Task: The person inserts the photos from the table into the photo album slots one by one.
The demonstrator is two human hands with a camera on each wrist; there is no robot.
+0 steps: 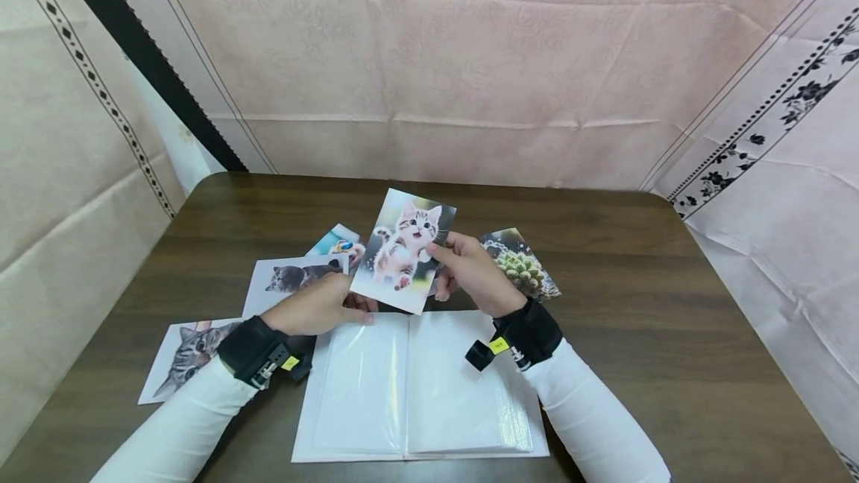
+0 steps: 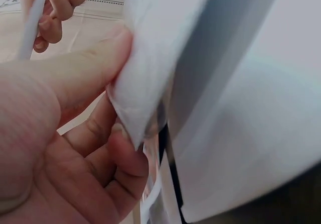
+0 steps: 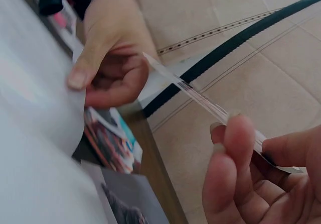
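Lying open on the table [image 1: 671, 334], the album [image 1: 362, 393] has the kitten photo [image 1: 399, 252] at twelve o'clock, long axis toward one, pinched at three by the nearer right hand [image 1: 476, 274]; the left hand [image 1: 325, 305] pinches a page edge [image 2: 129, 111] at eleven.

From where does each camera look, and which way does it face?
Head: on the head, facing forward and down at the open album; left hand, right hand and white sleeves show.
Left wrist: on that wrist, facing the left hand pinching an album page; the right hand shows beyond.
Right wrist: on that wrist, facing the right hand holding the kitten photo nearly edge-on; the left hand shows beyond.
Both wrist views share both hands.
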